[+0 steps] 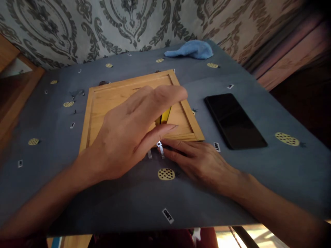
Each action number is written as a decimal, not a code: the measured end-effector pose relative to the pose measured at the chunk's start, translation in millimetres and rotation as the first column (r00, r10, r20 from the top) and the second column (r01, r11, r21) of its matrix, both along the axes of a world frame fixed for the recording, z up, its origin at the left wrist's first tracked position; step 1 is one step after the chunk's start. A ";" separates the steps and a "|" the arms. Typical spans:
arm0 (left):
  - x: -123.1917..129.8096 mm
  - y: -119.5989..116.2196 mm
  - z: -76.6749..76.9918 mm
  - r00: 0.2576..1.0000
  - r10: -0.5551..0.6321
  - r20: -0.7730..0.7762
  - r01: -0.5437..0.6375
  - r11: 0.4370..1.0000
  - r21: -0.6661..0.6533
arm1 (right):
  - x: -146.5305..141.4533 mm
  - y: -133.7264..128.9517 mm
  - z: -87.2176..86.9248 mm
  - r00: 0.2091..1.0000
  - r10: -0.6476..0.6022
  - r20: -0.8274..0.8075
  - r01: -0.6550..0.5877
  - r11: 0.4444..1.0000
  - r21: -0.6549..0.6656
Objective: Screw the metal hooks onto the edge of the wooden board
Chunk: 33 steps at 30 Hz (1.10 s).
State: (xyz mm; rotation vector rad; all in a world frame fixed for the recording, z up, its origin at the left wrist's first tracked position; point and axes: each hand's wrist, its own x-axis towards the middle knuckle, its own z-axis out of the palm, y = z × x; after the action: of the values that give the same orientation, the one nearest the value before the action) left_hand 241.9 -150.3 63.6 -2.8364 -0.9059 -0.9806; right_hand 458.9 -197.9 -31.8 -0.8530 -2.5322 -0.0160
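A framed wooden panel (129,90) lies on the cloth-covered table. Above it, my left hand (129,127) has its fingers curled round a yellow and black tool (163,117), mostly hidden behind the thumb and fingers. Small shiny metal pieces (160,148) sit at the panel's front edge, just below my left thumb. My right hand (199,158) rests low at that same edge, its thumb and index fingertips closed against the metal piece.
To the right of the panel lies a black phone (235,120). A crumpled blue cloth (192,49) is at the table's back. Small dark items (77,93) lie left of the panel. Patterned fabric (124,24) hangs behind the grey-blue table (116,206).
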 end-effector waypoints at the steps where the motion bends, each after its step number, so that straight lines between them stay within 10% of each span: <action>1: 0.2 0.2 -0.4 1.000 -0.011 0.009 0.010 1.000 0.014 | 0.1 -0.1 -0.1 1.000 -0.002 0.000 0.002 1.000 0.003; 10: -2.4 -0.9 6.7 0.989 -0.072 0.133 0.102 0.966 -0.238 | -1.5 1.5 2.1 1.000 0.004 0.004 -0.004 1.000 -0.003; 33: -0.9 1.3 1.6 0.998 -0.060 0.025 0.061 0.996 -0.066 | -1.5 1.0 0.7 1.000 0.005 -0.017 -0.005 1.000 0.007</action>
State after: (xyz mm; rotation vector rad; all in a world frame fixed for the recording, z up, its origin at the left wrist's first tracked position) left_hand 241.1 -149.0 65.2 -2.9305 -0.8761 -1.0106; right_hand 457.4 -196.9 -31.1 -0.8401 -2.5173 -0.0160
